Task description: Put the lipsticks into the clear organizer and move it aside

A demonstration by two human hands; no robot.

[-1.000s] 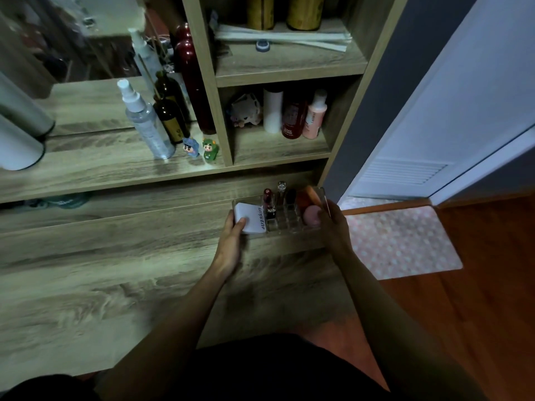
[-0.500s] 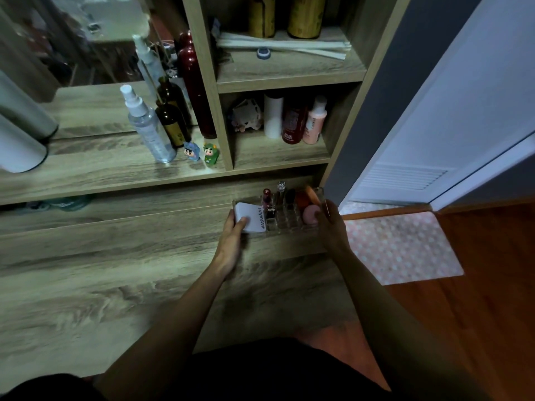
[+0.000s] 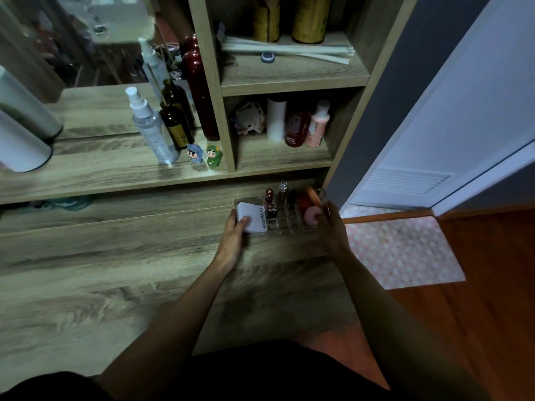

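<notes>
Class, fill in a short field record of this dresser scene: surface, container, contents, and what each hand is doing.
surface: wooden dresser top
container: clear organizer, by the right end
contents: upright lipsticks, white box, pink sponge
left hand: grips organizer's left end, thumb on box
right hand: grips organizer's right end

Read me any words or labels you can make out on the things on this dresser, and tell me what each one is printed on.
"4U2skin": on the white compact in the left end of the clear organizer, under the left hand.
"MAKE": on the dark red bottle in the lower cubby; the line beneath it is blurred.
Pink bottle beside it: lettering too blurred to read.
Brown bottle: label too small to read.
</notes>
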